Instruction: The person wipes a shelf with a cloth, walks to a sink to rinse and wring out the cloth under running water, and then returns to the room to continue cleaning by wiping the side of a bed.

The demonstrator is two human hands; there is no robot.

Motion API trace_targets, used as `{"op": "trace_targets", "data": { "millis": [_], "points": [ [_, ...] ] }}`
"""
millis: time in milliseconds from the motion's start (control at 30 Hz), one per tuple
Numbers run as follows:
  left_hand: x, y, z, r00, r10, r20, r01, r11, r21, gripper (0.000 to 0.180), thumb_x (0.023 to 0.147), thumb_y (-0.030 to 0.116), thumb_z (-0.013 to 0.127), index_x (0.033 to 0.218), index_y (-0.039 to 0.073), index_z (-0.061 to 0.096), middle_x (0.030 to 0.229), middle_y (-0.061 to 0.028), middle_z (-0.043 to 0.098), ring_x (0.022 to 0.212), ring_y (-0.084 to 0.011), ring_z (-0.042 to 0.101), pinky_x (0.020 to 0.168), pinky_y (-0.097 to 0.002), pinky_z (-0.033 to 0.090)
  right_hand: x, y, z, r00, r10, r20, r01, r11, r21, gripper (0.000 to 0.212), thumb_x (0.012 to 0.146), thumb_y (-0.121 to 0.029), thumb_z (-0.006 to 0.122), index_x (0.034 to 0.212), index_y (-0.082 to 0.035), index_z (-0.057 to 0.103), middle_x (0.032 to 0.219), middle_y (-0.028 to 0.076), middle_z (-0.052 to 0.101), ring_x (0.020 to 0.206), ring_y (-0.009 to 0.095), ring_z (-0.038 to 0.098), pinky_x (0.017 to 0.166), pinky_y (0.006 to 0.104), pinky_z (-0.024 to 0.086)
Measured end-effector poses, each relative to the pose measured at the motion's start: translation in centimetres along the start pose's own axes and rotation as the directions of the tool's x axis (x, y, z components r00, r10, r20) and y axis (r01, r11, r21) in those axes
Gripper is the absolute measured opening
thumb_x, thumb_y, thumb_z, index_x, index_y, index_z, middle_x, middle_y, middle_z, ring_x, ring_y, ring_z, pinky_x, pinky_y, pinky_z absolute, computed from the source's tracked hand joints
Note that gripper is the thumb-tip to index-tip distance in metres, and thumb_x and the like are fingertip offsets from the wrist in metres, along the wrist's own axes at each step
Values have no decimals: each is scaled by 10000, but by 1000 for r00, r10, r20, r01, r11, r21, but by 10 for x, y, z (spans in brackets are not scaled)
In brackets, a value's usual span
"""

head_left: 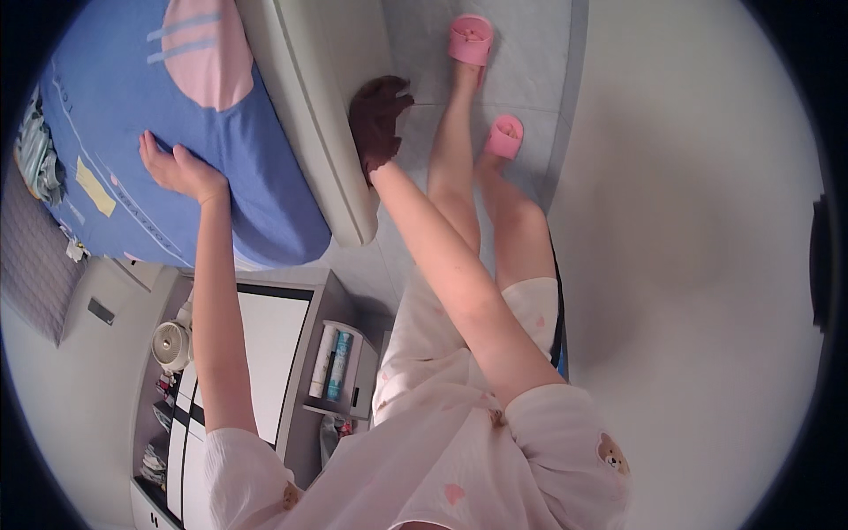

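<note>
My left hand rests on the blue bed sheet with its fingers stretched out and the thumb apart, holding nothing. At the bed's pale side panel, my right arm reaches down to a dark brown cloth. The cloth covers my right hand, so its fingers are hidden; it appears to grip the cloth against the panel's outer face. A pink round patch with pale blue stripes is part of the sheet near the panel.
Grey floor tiles lie under my feet in pink slippers. A plain pale wall rises on the right. To the left stand a white-fronted cabinet, a small fan and a shelf with cylindrical containers. Crumpled fabric lies on the bed.
</note>
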State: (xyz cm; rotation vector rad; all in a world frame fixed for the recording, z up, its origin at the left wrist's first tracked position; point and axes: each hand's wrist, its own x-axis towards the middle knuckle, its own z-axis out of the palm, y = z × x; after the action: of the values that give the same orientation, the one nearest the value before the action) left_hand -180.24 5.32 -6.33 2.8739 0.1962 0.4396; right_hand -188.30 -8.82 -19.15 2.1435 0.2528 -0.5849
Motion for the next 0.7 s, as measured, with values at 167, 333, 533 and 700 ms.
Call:
{"op": "trace_targets", "data": {
  "millis": [167, 333, 533, 700],
  "points": [
    [-1, 6, -2, 1000, 10, -27, -11, 999, -38, 442, 693, 144, 306, 1084, -54, 364, 1160, -165, 331, 1095, -274, 288, 911, -373, 206, 22, 2, 1, 994, 92, 57, -100, 982, 162, 310, 771, -123, 465, 1065, -38, 414, 885, 115, 502, 793, 179, 489, 617, 278, 415],
    [-5, 2, -6, 999, 22, -34, -29, 978, -209, 509, 738, 276, 287, 1121, -57, 325, 1188, -175, 273, 1121, -257, 256, 938, -363, 183, 52, -47, 30, 983, 160, 92, -184, 811, 556, 300, 750, -119, 466, 1034, -31, 430, 885, 120, 504, 758, 183, 488, 583, 283, 407],
    [-6, 3, -7, 1000, -7, -10, 5, 974, -225, 567, 763, 378, 295, 1153, -33, 285, 1193, -151, 278, 1132, -234, 235, 948, -348, 156, 48, -67, 32, 997, 57, -46, -5, 679, 734, 288, 725, -115, 467, 997, -23, 450, 884, 126, 506, 716, 187, 487, 542, 289, 397],
    [-8, 2, -9, 1000, 4, 26, 1, 984, -179, 558, 775, 366, 263, 1164, -34, 262, 1208, -162, 240, 1142, -247, 205, 944, -364, 153, 18, -56, 14, 984, -53, -167, 165, 600, 783, 280, 704, -111, 468, 967, -15, 466, 883, 131, 508, 680, 191, 486, 508, 293, 389]
  ]
}}
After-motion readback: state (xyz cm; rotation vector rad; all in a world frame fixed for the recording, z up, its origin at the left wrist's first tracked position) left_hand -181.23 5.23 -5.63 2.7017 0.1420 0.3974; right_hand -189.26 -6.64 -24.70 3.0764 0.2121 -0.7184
